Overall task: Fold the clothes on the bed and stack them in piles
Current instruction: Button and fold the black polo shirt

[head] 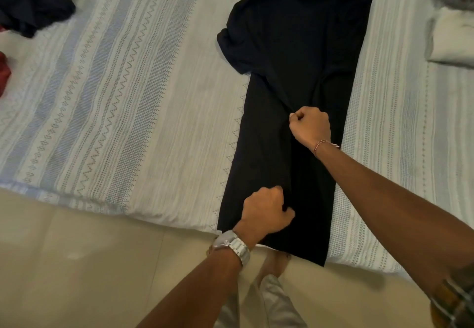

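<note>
the black shirt (pixel 295 92) lies flat on the bed (pixel 133 92), folded long and narrow, its collar at the far end and its hem hanging a little over the near edge. the right hand (pixel 310 126) pinches a small ridge of cloth near the middle, and the left hand (pixel 266 212) has its grip closed on the cloth near the hem. the fabric looks soft, light and limp, so it will sag between two holds and wrinkle easily. i think it is better to take it at the edges or corners. unfolded clothes (pixel 33 4) wait far left, a folded white piece (pixel 451 38) at the right.
</note>
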`<state>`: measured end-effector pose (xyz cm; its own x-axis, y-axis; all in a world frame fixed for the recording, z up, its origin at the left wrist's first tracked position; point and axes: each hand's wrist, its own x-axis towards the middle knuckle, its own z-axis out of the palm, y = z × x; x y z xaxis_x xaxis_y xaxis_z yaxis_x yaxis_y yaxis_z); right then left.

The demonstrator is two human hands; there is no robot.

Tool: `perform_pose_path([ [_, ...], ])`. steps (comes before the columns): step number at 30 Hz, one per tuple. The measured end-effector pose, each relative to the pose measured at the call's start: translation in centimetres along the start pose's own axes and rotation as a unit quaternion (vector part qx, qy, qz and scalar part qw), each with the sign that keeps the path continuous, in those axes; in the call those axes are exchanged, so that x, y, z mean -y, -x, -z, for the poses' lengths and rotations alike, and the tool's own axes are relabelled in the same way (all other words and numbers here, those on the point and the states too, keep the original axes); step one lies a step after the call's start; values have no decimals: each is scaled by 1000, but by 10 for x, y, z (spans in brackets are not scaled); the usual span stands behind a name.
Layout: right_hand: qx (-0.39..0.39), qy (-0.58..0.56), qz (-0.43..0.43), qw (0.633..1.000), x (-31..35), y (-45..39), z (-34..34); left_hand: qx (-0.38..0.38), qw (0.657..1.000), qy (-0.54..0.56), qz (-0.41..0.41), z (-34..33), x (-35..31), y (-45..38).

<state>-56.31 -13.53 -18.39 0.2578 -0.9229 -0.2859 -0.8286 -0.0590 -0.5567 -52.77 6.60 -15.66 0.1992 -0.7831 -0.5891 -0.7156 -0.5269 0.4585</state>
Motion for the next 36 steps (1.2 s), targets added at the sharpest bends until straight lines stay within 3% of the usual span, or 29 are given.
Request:
perform_pose_path([
  [2,-35,48,27,998,-1,5,-3,-36,996,64,41,6,7,-4],
  [4,-94,91,106,986,-4,12,-8,-155,983,83,47,11,17,-9],
  [7,-86,188,296,933,-6,19,-19,-314,949,17,-32,14,37,-19],
  [8,-42,222,351,909,-7,22,-25,-312,948,-19,-54,9,46,-23],
  [10,44,258,393,881,-17,29,-39,-228,964,-96,-98,-6,61,-25],
  [14,58,280,270,919,-34,32,-51,-136,960,-203,-138,-26,85,-15],
  [19,67,281,202,936,-21,34,-50,-127,957,-220,-141,-18,88,-14],
  [23,51,255,199,945,-5,36,-43,-176,959,-184,-126,8,91,-17],
  [30,17,184,241,953,24,20,-44,-206,971,11,-121,73,87,-71],
  [33,26,143,259,955,38,10,-47,-210,965,154,-40,102,77,-101],
  [36,-7,117,236,965,53,-7,-49,-166,931,318,66,133,65,-133],
])
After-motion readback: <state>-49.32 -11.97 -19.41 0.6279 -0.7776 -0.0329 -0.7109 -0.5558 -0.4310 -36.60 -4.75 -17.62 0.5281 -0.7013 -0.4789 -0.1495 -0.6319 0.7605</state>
